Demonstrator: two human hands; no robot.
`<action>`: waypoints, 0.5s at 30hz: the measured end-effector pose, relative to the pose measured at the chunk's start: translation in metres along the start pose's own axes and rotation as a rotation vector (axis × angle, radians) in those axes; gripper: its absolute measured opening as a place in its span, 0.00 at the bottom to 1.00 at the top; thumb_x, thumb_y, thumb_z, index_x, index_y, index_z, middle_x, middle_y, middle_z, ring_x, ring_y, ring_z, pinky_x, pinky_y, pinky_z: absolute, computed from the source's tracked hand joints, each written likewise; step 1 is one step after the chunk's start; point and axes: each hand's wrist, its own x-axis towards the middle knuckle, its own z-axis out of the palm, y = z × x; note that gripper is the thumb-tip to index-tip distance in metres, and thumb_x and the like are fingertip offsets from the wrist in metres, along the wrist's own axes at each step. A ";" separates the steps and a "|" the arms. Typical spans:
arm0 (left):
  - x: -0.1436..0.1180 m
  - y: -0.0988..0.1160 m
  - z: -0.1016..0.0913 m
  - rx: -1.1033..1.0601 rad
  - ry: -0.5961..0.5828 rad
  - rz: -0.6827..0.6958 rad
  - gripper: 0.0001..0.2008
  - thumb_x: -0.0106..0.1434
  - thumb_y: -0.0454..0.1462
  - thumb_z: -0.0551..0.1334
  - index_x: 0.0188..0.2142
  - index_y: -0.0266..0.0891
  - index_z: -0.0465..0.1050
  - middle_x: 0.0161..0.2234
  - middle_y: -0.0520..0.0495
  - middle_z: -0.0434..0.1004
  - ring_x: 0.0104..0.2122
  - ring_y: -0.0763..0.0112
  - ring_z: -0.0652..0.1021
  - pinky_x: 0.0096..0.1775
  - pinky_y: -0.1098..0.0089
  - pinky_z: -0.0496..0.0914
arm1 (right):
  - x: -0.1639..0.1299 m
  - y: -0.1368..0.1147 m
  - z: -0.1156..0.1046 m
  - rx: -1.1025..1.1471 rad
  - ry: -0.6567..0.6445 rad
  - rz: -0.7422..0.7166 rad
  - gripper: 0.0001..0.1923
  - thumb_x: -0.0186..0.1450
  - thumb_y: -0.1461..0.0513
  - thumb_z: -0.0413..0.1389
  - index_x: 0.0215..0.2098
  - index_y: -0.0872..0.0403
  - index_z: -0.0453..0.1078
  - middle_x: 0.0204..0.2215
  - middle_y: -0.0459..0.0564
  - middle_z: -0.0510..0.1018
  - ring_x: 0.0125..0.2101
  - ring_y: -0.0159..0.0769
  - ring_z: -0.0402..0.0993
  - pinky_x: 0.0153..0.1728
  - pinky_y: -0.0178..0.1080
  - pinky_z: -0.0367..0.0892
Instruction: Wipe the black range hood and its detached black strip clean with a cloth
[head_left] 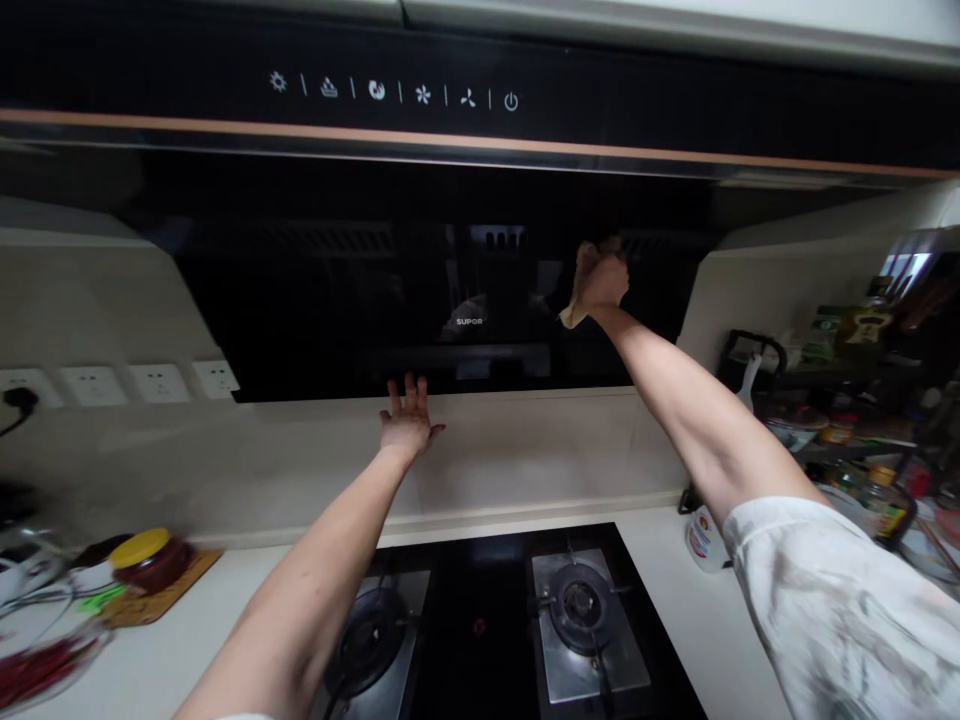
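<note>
Right hand (606,280) grips tan cloth (576,308) against black range hood (337,310); left hand (406,428) splayed, empty, at hood's bottom edge. Gas stove (480,575), white counter (697,625) below both; sockets (160,383) left.

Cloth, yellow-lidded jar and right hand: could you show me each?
Cloth (578,301), head view: exposed lower part.
Yellow-lidded jar (156,573), head view: body below the lid.
Right hand (608,281), head view: back of the hand.

1. 12 o'clock: the hood's jutting control band (637,110) bars the way up from the black panel (315,320).
2. 2 o'clock: the right hand (607,280) and cloth (577,300) block part of the panel.
3. 6 o'clock: free room runs between the forearms (319,560) down toward the cooktop (480,590).
4. 3 to 4 o'clock: crowded shelves (825,380) and a white bottle (705,542) obstruct.
</note>
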 end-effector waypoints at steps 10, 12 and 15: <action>0.000 0.001 0.001 0.008 0.008 0.000 0.48 0.72 0.51 0.56 0.74 0.29 0.29 0.75 0.31 0.25 0.72 0.31 0.39 0.59 0.43 0.68 | 0.012 0.034 -0.014 -0.034 -0.009 0.173 0.25 0.77 0.53 0.45 0.65 0.60 0.63 0.52 0.63 0.75 0.52 0.52 0.74 0.52 0.50 0.68; 0.000 0.000 -0.001 0.003 0.000 0.003 0.48 0.72 0.51 0.56 0.74 0.29 0.29 0.75 0.30 0.25 0.72 0.31 0.39 0.59 0.43 0.68 | 0.016 0.034 -0.017 -0.040 0.036 0.155 0.26 0.77 0.53 0.45 0.66 0.60 0.61 0.54 0.63 0.74 0.52 0.52 0.75 0.53 0.50 0.68; 0.000 0.000 -0.002 -0.004 -0.016 0.001 0.48 0.72 0.51 0.57 0.75 0.29 0.29 0.75 0.30 0.23 0.72 0.31 0.39 0.59 0.43 0.68 | 0.026 0.032 -0.025 -0.034 0.151 0.132 0.25 0.78 0.54 0.44 0.67 0.59 0.60 0.58 0.63 0.70 0.54 0.50 0.73 0.54 0.48 0.68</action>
